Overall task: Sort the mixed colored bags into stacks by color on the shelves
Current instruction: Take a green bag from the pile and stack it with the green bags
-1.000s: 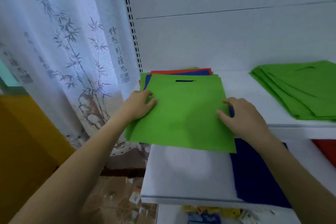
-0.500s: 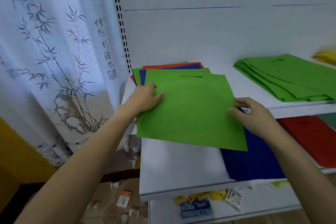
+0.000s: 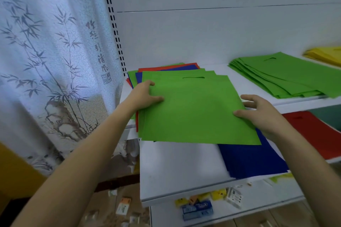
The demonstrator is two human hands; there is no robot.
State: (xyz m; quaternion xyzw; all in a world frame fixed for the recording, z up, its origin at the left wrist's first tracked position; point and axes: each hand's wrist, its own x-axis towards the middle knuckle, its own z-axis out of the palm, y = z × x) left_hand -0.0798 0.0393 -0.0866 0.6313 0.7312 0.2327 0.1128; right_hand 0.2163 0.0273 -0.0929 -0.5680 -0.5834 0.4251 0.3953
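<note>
- White upper shelf [image 3: 245,88]: mixed pile of red, blue and green bags [image 3: 166,68] at left, green stack [image 3: 287,75] at right.
- Flat green fabric bag [image 3: 193,112] tops the mixed pile, overhanging the shelf front.
- Left hand [image 3: 145,94] grips its left edge; right hand [image 3: 263,116] pinches its right edge, thumb on top.

Green bag [image 3: 195,108], bamboo-print white curtain [image 3: 55,51]

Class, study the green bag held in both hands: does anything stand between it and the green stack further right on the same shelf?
Nothing visible does. The left hand and right hand hold the green bag over the mixed pile. Only bare white shelf lies between it and the green stack.
</note>
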